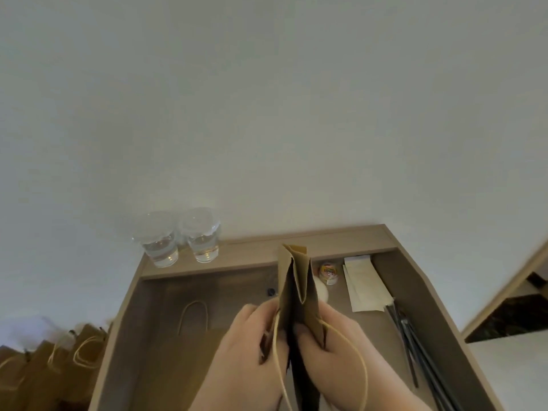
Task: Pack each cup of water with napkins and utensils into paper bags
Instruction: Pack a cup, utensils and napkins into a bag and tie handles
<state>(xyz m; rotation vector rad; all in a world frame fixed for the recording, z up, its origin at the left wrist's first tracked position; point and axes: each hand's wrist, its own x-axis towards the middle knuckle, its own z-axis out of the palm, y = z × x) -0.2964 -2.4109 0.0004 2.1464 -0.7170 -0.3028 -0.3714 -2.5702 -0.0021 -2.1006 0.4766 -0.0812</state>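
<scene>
Above the tan wooden desk (255,256), we are pinching the folded brown paper bag (296,292), left hand (252,348) and right hand (332,348) fingers curled on it | two clear plastic cups (161,244) are holding water on the back ledge | white napkins (363,287) and black utensils (415,339) are lying along the right rim.

Cups (181,237) left of napkins (363,281)

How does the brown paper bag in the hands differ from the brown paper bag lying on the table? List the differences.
The held brown paper bag is raised on end, gripped by the left hand and right hand; the lying brown paper bag rests flat on the wooden table, untouched. The held bag's sides gape apart; the lying bag is pressed flat. Both have pale cord handles.
</scene>
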